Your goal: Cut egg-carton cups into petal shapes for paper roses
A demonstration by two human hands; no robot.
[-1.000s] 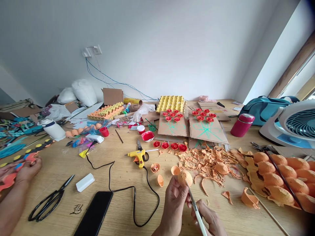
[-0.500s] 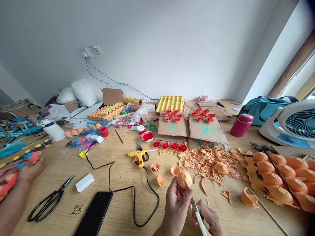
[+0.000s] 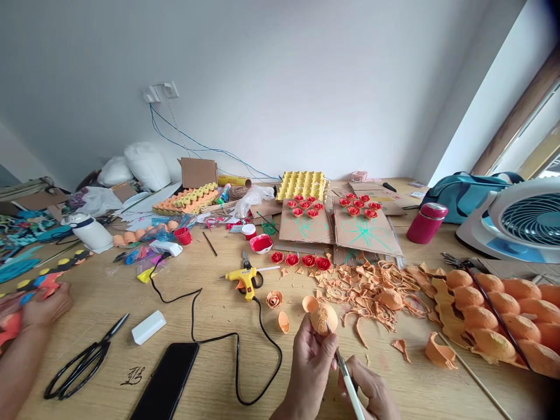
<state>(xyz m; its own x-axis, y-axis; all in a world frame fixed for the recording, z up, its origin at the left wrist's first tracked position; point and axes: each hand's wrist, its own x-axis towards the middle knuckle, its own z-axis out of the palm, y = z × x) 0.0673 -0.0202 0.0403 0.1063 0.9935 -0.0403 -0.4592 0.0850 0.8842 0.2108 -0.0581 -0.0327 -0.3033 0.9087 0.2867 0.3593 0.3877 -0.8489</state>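
Observation:
My left hand (image 3: 310, 356) is closed around an orange egg-carton cup (image 3: 324, 318), its rounded bottom turned up. In my right hand (image 3: 368, 382) is a slim white-handled blade (image 3: 349, 379); its pointed metal tip meets the near side of the cup. Just beyond my hands an orange cup (image 3: 310, 303) lies on the table, partly behind the held one. To the left are a cut petal piece (image 3: 283, 322) and an orange carton rose (image 3: 274, 299) with some red at its centre. A yellow glue gun (image 3: 246, 280) lies further back, in front of red-painted roses (image 3: 308, 261).
Carton scraps (image 3: 371, 286) and an orange egg tray (image 3: 503, 315) lie right. Left are a phone (image 3: 168, 379), black scissors (image 3: 83, 364), a white block (image 3: 149, 327) and a glue-gun cord (image 3: 238, 361). Another person's hand (image 3: 48, 303) holds painted carton at far left. Cardboard with roses (image 3: 367, 233) stands behind.
The cup in my left hand is turned slightly and the blade tip sits a little further left on it. The whole view has shifted slightly. Both grips stay the same.

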